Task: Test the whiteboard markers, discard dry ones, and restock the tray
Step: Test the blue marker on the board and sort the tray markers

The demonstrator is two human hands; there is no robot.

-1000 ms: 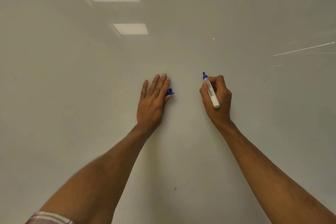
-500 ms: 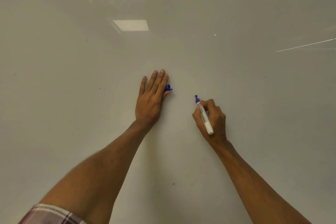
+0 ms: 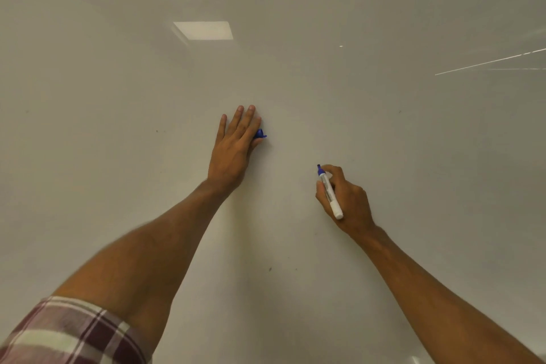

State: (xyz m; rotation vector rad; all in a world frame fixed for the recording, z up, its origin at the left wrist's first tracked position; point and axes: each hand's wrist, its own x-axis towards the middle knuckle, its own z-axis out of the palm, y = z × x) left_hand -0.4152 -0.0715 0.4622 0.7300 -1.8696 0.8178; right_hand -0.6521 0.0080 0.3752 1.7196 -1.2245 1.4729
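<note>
Fingers (image 3: 335,171) of the right hand (image 3: 348,201) pinch the uncapped marker (image 3: 330,192), tip against the whiteboard (image 3: 399,133) to try its ink; no mark shows. Left hand (image 3: 232,151) lies flat, bracing, with the blue cap (image 3: 260,134) nipped between thumb and forefinger for recapping.

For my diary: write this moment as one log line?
right hand: holds marker, tip at whiteboard | left hand: flat, pinches blue cap
</note>
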